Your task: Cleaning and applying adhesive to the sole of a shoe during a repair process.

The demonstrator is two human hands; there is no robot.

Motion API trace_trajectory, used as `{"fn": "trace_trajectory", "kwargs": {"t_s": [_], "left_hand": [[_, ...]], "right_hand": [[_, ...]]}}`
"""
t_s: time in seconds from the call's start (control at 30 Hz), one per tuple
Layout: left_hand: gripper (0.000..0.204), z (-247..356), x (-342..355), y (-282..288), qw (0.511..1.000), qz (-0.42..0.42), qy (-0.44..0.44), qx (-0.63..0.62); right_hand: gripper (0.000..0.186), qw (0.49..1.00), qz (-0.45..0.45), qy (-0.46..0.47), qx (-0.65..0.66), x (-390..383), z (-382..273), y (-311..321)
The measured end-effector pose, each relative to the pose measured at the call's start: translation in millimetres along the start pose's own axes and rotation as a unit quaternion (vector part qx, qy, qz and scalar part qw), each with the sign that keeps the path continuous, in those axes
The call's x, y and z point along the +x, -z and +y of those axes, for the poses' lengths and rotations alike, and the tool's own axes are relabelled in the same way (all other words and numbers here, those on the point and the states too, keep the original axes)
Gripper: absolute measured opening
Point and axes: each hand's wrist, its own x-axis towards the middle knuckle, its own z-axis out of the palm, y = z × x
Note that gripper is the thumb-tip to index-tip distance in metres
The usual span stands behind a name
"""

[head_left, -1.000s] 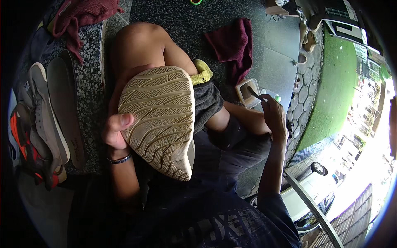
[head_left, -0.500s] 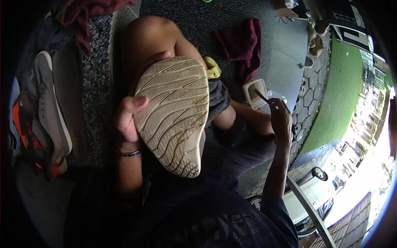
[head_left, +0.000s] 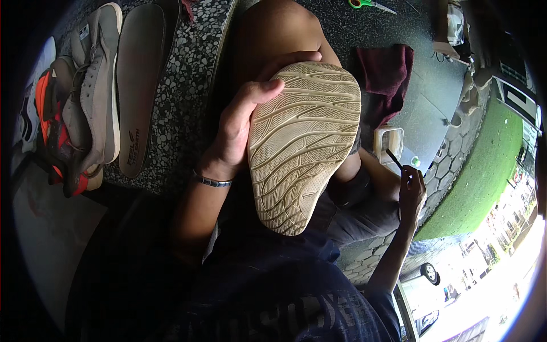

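A tan shoe sole (head_left: pixel 305 142) with wavy grooves faces up above my bent knee. My left hand (head_left: pixel 236 125) is closed around its left edge, the thumb on the tread and the fingers behind. Whatever lies under the sole is hidden. Off to the right, my right hand (head_left: pixel 412 194) pinches a thin dark stick-like tool (head_left: pixel 394 158). The far end of that tool overlaps a small clear tub (head_left: pixel 390 129); I cannot tell whether it touches the contents.
A grey lace-up shoe (head_left: pixel 102 85), a red-orange shoe (head_left: pixel 43 105) and a dark insole (head_left: pixel 139 91) lie on the speckled ledge at left. Beyond the tub lies a maroon cloth (head_left: pixel 384 74). Green-handled scissors (head_left: pixel 360 4) rest on the far floor.
The whole view has shifted, so most things appear farther right. The yellow item beside the sole is now out of sight. Both hands keep their holds, and the tool stays at the tub.
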Motion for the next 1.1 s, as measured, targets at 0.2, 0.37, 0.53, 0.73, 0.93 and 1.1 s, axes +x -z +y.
{"fn": "trace_trajectory", "kwargs": {"t_s": [0.2, 0.37, 0.53, 0.73, 0.93, 1.1], "left_hand": [[0.062, 3, -1, 0, 1.0, -0.005, 0.009, 0.017], [0.061, 4, -1, -1, 1.0, -0.015, 0.019, -0.008], [0.06, 1, -2, -2, 1.0, 0.001, 0.018, -0.006], [0.058, -4, -2, -5, 0.999, 0.009, 0.025, -0.03], [0.058, -1, -4, -5, 1.0, 0.012, 0.023, -0.013], [0.059, -2, -1, -6, 0.999, 0.008, 0.028, -0.012]], "right_hand": [[0.014, 1.0, 0.022, -0.012, 0.002, -8, 1, -10], [0.015, 0.999, 0.048, 0.004, -0.009, -7, 1, -12], [0.016, 0.999, 0.03, -0.015, -0.013, -4, 8, -15], [0.015, 0.997, 0.033, -0.066, 0.012, 0, 7, -17], [0.014, 0.997, 0.051, -0.06, 0.005, 0, 5, -19], [0.014, 0.998, 0.058, -0.033, -0.015, 3, 4, -19]]}}
